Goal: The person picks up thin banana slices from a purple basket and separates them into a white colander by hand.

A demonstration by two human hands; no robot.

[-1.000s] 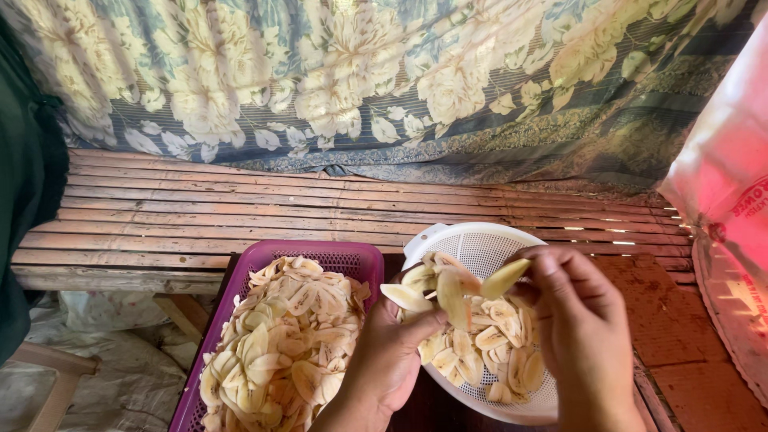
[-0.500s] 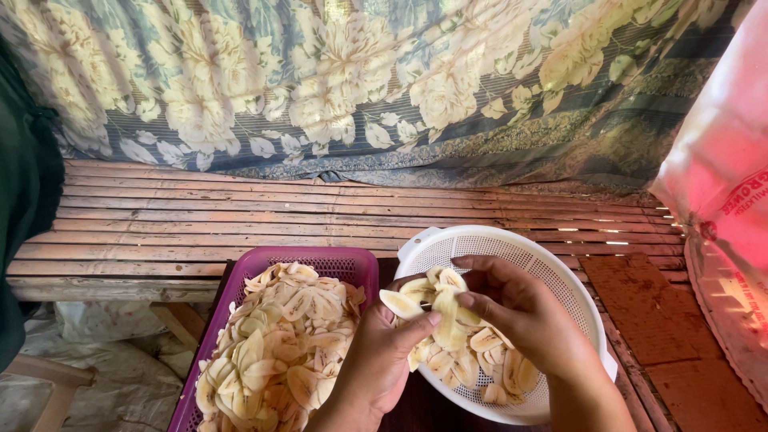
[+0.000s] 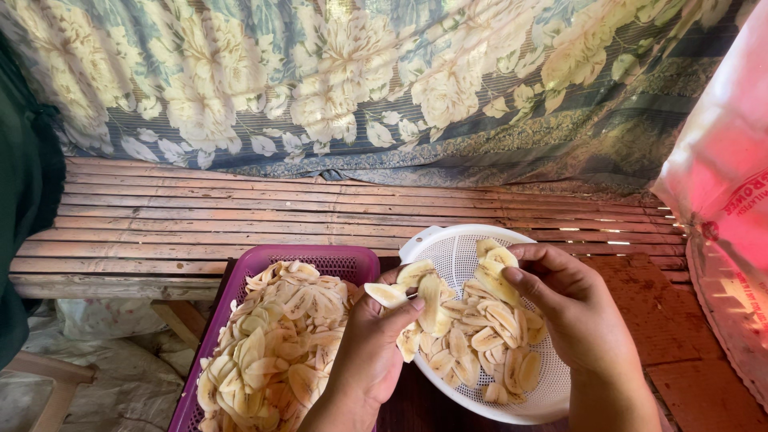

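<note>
Slices (image 3: 480,336) fill your white colander (image 3: 448,248); both hands pinch some: left hand (image 3: 372,348), right hand (image 3: 572,312). Red-lit sack (image 3: 720,184) at three o'clock.

Rustic home food-prep spot, likely a rural dwelling or small cottage snack workshop, semi-outdoor; slatted bamboo bench (image 3: 240,224) serves as work surface; floral cloth (image 3: 360,80) hung as wall or backdrop; large white plastic sack (image 3: 720,184) at right, lit red; purple plastic basket (image 3: 352,262) heaped with sliced banana pieces (image 3: 280,344); white plastic colander (image 3: 456,248) with more slices; bare worn floor and crumpled sheeting (image 3: 104,376) below; no counters or appliances, all handwork gear.
</note>
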